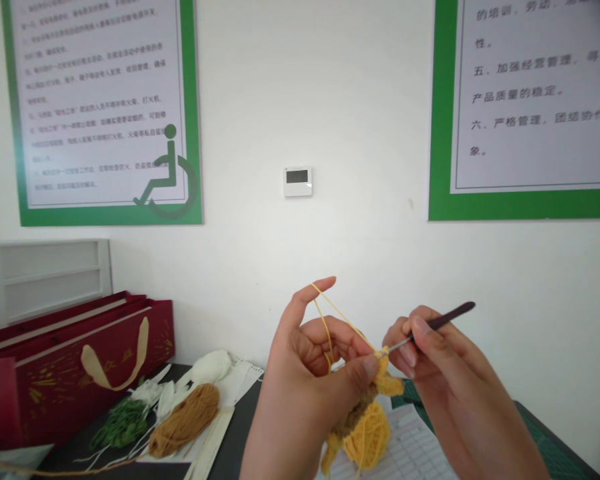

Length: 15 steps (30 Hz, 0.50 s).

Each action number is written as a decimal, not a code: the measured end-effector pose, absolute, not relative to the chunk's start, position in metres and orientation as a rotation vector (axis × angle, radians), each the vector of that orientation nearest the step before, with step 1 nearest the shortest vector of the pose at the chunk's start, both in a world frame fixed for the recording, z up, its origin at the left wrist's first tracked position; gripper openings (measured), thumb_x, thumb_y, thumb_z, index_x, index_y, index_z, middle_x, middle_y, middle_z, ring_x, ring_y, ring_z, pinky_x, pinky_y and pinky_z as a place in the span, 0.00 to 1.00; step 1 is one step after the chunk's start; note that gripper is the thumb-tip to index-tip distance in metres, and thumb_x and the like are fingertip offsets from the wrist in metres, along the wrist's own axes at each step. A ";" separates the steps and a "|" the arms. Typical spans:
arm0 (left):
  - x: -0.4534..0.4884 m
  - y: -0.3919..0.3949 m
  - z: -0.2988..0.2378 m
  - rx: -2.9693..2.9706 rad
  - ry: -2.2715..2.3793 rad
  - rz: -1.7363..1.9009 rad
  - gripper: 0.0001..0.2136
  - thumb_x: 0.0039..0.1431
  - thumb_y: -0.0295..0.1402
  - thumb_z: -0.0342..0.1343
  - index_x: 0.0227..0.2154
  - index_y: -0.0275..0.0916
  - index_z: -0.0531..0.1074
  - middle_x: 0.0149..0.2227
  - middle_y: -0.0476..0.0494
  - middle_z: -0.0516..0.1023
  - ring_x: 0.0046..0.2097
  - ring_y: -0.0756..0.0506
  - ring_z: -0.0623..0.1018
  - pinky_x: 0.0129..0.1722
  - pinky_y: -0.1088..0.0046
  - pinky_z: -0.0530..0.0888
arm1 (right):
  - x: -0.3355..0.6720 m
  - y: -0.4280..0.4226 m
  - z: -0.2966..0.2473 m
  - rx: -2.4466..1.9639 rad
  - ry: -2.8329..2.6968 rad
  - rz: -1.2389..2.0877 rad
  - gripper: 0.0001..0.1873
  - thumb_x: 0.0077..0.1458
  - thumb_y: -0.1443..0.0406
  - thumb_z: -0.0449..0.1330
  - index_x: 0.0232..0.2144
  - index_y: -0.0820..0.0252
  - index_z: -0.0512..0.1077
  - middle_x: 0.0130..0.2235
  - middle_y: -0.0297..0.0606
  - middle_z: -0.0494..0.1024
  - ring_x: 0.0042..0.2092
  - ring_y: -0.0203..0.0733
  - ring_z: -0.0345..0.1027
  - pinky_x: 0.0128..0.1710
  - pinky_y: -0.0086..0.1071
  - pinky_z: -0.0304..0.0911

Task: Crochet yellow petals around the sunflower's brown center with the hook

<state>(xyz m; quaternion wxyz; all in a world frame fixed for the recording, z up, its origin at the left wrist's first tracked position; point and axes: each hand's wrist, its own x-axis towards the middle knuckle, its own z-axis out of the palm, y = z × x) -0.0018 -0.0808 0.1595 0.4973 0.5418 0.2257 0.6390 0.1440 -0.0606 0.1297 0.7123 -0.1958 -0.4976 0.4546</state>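
My left hand (310, 373) pinches a small crocheted piece (390, 383) of yellow and brownish yarn between thumb and fingers. Its index finger is raised, with a strand of yellow yarn (347, 313) looped over it and running down to the work. In my right hand (440, 360) is a crochet hook (450, 315) with a dark handle, held like a pen. The hook's thin metal tip meets the top edge of the yellow piece, close to my left thumb. Below the hands, partly covered by the left one, sits a ball of yellow yarn (367, 437).
Dark red gift bags (80, 360) stand at the left of the dark table. Beside them lie a brown yarn skein (185, 420), green yarn (120, 423) and white yarn (213, 367). Printed paper (415, 443) lies under the yellow ball. A green mat (555, 450) is at right.
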 end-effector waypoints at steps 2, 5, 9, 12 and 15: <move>-0.002 -0.082 0.160 1.305 0.553 1.519 0.39 0.47 0.19 0.68 0.61 0.40 0.60 0.27 0.52 0.78 0.29 0.51 0.72 0.31 0.75 0.70 | 0.143 -0.062 0.129 -0.415 -1.089 1.129 0.20 0.59 0.54 0.65 0.21 0.57 0.67 0.24 0.31 0.67 0.29 0.35 0.59 0.30 0.27 0.62; -0.003 -0.082 0.160 1.297 0.543 1.487 0.38 0.48 0.21 0.68 0.61 0.41 0.61 0.27 0.52 0.78 0.29 0.51 0.73 0.32 0.74 0.69 | 0.141 -0.062 0.125 -0.374 -1.009 1.327 0.18 0.57 0.55 0.66 0.22 0.58 0.71 0.26 0.32 0.70 0.30 0.35 0.61 0.31 0.28 0.64; -0.003 -0.080 0.158 1.289 0.521 1.499 0.37 0.48 0.22 0.69 0.61 0.42 0.61 0.28 0.52 0.78 0.31 0.49 0.75 0.36 0.70 0.71 | 0.135 -0.057 0.120 -0.320 -0.880 1.503 0.12 0.56 0.58 0.68 0.25 0.57 0.75 0.26 0.32 0.73 0.30 0.35 0.64 0.32 0.28 0.65; -0.002 -0.080 0.158 1.290 0.515 1.534 0.38 0.48 0.22 0.70 0.62 0.43 0.61 0.28 0.53 0.76 0.31 0.49 0.75 0.37 0.69 0.72 | 0.132 -0.056 0.119 -0.302 -0.878 1.507 0.11 0.56 0.58 0.68 0.26 0.58 0.77 0.27 0.33 0.74 0.31 0.35 0.64 0.33 0.27 0.65; -0.001 -0.082 0.159 1.257 0.470 1.547 0.40 0.48 0.22 0.71 0.63 0.43 0.60 0.27 0.53 0.76 0.31 0.48 0.76 0.37 0.68 0.74 | 0.131 -0.058 0.120 -0.286 -0.944 1.462 0.12 0.58 0.58 0.67 0.26 0.57 0.76 0.27 0.33 0.73 0.32 0.35 0.64 0.34 0.27 0.65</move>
